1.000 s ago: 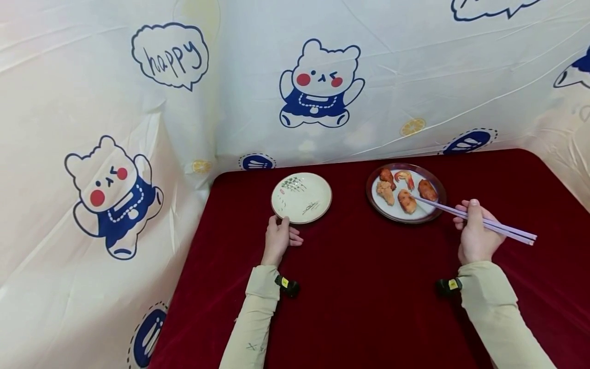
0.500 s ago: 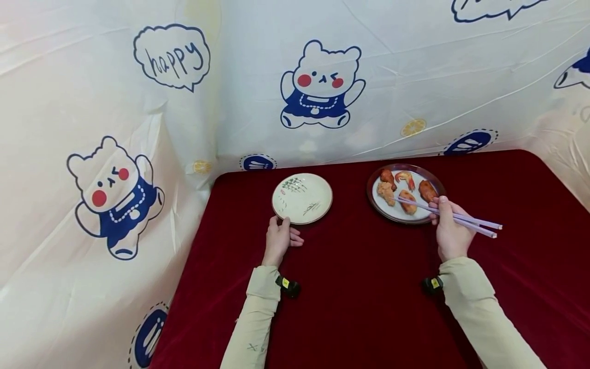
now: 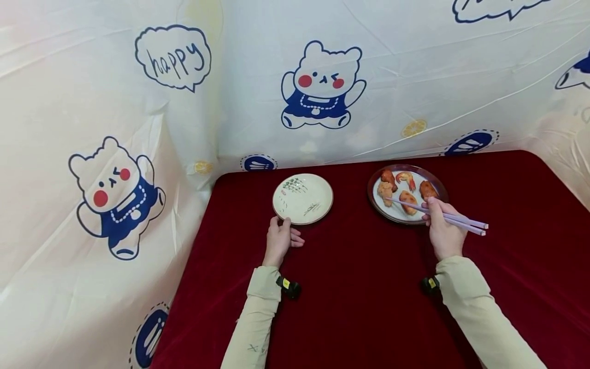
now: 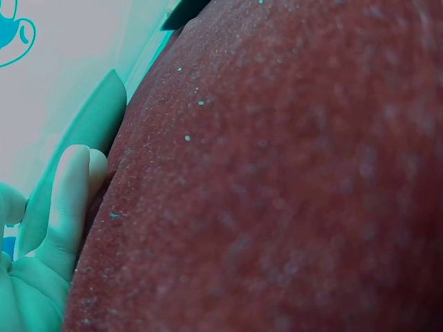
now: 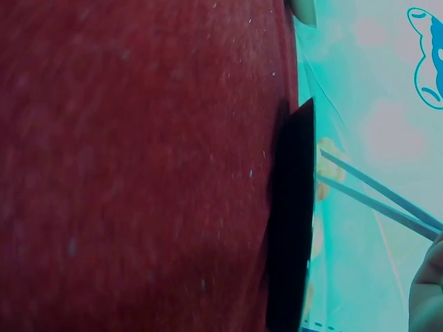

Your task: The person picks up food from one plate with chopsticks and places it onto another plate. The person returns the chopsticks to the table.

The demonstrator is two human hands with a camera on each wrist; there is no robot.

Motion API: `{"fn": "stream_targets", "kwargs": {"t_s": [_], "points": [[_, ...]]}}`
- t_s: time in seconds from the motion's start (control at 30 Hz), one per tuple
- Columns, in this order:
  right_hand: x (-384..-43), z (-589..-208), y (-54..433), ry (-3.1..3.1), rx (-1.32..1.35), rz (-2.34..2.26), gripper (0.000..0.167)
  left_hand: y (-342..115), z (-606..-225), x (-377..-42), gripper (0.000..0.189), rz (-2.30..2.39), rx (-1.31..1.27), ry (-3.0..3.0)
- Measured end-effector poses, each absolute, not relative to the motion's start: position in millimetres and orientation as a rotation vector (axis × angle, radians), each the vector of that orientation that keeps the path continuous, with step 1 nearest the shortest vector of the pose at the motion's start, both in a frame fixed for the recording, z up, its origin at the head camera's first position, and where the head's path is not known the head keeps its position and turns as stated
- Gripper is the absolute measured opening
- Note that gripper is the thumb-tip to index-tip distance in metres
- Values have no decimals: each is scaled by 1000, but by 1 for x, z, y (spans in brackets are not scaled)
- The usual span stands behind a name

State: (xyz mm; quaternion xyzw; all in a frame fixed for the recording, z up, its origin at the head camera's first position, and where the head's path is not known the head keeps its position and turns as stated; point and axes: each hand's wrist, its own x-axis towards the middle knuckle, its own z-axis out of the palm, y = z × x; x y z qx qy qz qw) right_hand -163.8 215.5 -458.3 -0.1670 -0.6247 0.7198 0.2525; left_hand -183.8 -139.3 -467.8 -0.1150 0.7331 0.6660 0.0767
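In the head view, my right hand (image 3: pixel 446 230) holds a pair of pale purple chopsticks (image 3: pixel 461 220). Their tips reach over a brown-rimmed plate (image 3: pixel 375 206) to a light fried chicken piece (image 3: pixel 385 189), at its lower edge; whether they grip it cannot be told. A browned wing-like piece (image 3: pixel 407 203), a drumstick (image 3: pixel 389 177), a shrimp (image 3: pixel 406 180) and a darker piece (image 3: pixel 427 189) share that plate. My left hand (image 3: pixel 279 240) holds the near rim of a cream plate (image 3: pixel 301 200) with thumb and forefinger, other fingers stretched out. The right wrist view shows the chopsticks (image 5: pixel 381 200) slightly apart.
Dark red cloth (image 3: pixel 355 287) covers the table, and both plates stand towards its far edge. White curtain fabric (image 3: pixel 249 77) with printed bears hangs behind and at the sides. Each wrist wears a small black camera, such as the left wrist camera (image 3: pixel 289 288).
My right hand has moved left, bringing the chopstick tips from the browned wing-like piece across to the light fried chicken piece. The left hand and its plate have stayed in place.
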Motion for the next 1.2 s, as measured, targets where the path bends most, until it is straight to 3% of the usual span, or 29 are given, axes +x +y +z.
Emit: {"fn": "stream_targets", "kwargs": {"t_s": [0.13,0.33,0.57,0.8,0.97,1.1,1.2], "points": [[-158,-453,218,-1846,-438,1842,29,-139,-468,-184,58,1996,-340,2199],[-153,-447,223,-1905,-425,1815,21,-140,-469,-185,57,1999,-346,2201],[-153,-445,223,-1916,-407,1811,29,-141,-471,-185,57,1997,-336,2206],[-153,-446,218,-1654,-318,1848,19,-141,-471,-184,58,2000,-331,2196],[-149,-445,210,-1768,-196,1735,29,-140,-470,-185,56,2005,-334,2196],[-143,-445,197,-1990,-5,1497,21,-140,-469,-184,56,1994,-337,2202],[-139,-444,183,-2013,279,1352,14,-140,-468,-184,57,1989,-341,2204]]}}
